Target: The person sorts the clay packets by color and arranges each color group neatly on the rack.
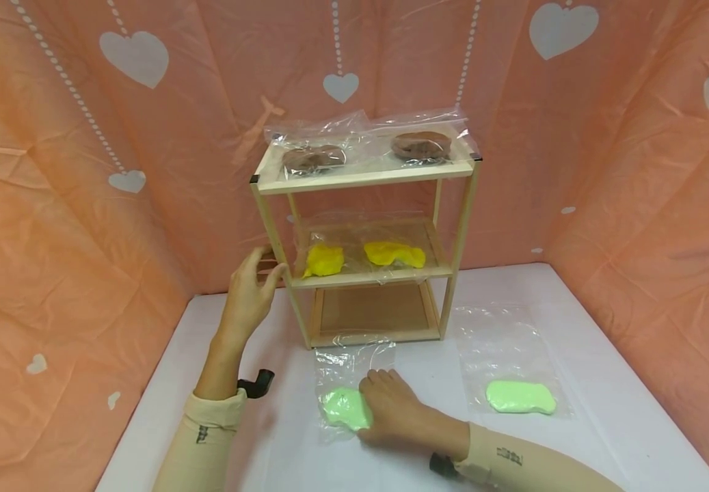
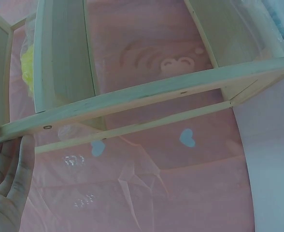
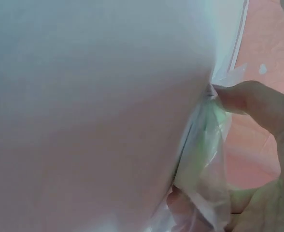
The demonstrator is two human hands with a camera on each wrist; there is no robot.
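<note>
In the head view my left hand holds the left front post of a small wooden shelf rack, thumb in front and fingers behind. The left wrist view shows the post running out from between that thumb and fingers. My right hand grips the right edge of a clear plastic bag with pale green clay inside, low over the table in front of the rack. In the right wrist view, thumb and fingers pinch the crumpled bag.
Another bagged piece of green clay lies on the white table at the right. Two bagged brown lumps sit on the top shelf and two bagged yellow lumps on the middle one. Pink cloth walls surround the table.
</note>
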